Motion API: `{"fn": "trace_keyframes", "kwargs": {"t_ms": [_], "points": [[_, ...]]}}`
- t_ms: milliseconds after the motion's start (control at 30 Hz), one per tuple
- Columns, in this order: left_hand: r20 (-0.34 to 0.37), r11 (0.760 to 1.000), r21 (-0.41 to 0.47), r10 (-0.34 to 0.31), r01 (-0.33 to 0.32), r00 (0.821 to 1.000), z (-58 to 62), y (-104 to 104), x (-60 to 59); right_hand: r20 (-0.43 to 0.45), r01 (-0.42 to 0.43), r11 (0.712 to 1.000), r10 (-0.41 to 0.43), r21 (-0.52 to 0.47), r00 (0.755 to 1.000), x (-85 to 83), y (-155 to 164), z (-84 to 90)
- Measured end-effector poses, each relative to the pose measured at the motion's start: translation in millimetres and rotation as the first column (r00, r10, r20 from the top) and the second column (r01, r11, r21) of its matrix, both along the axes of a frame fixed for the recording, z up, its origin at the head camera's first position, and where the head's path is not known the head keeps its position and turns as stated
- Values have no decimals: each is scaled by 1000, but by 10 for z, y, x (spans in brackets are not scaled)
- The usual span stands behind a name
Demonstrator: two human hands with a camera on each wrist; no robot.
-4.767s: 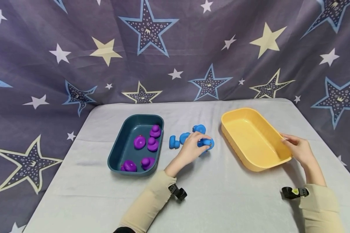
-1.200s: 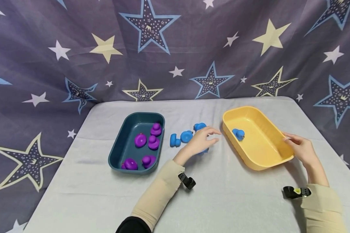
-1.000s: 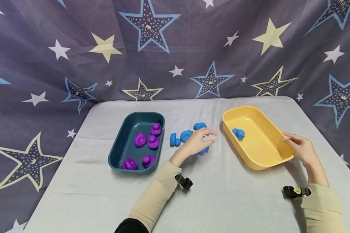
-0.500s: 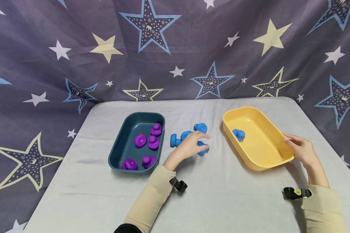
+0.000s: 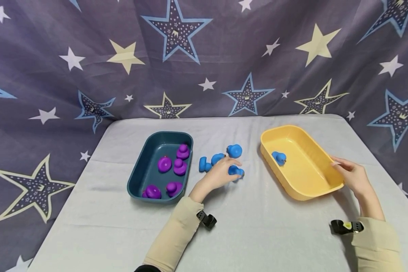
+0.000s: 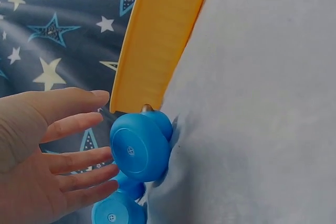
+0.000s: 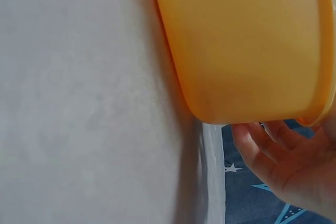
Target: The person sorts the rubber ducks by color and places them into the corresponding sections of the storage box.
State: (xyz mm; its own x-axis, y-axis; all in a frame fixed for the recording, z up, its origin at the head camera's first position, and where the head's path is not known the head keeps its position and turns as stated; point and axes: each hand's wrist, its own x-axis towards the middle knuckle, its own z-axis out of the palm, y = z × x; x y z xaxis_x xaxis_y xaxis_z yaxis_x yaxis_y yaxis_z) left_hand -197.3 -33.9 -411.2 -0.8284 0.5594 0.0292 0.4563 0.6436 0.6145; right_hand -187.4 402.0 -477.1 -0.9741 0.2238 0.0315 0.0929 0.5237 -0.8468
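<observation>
Head view: left hand (image 5: 215, 176) sits mid-frame over the loose blue ducks, fingers (image 6: 79, 153) spread and relaxed, just short of one blue duck (image 5: 236, 172) lying on the bench (image 5: 258, 226). Right hand (image 5: 351, 177), right of center, has its fingers curled round the rim of the yellow tray (image 5: 326, 158), which has one more blue duck inside (image 5: 278, 158). The teal tray (image 5: 139, 173), left of center, holds purple ducks (image 5: 179, 167).

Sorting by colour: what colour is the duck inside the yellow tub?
Blue duck, clearest in the head view.
</observation>
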Motion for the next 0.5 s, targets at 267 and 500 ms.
{"fn": "trace_keyframes", "kwargs": {"t_ms": [267, 500], "points": [[-18, 1000, 16, 7, -7, 1000, -55, -10, -1, -13, -13, 999, 12, -35, 1000, 15, -12, 8], [-37, 1000, 22, 1, 0, 999, -122, -19, -28, -13, -8, 1000, 7, -19, 1000, 18, -24, 19]]}}
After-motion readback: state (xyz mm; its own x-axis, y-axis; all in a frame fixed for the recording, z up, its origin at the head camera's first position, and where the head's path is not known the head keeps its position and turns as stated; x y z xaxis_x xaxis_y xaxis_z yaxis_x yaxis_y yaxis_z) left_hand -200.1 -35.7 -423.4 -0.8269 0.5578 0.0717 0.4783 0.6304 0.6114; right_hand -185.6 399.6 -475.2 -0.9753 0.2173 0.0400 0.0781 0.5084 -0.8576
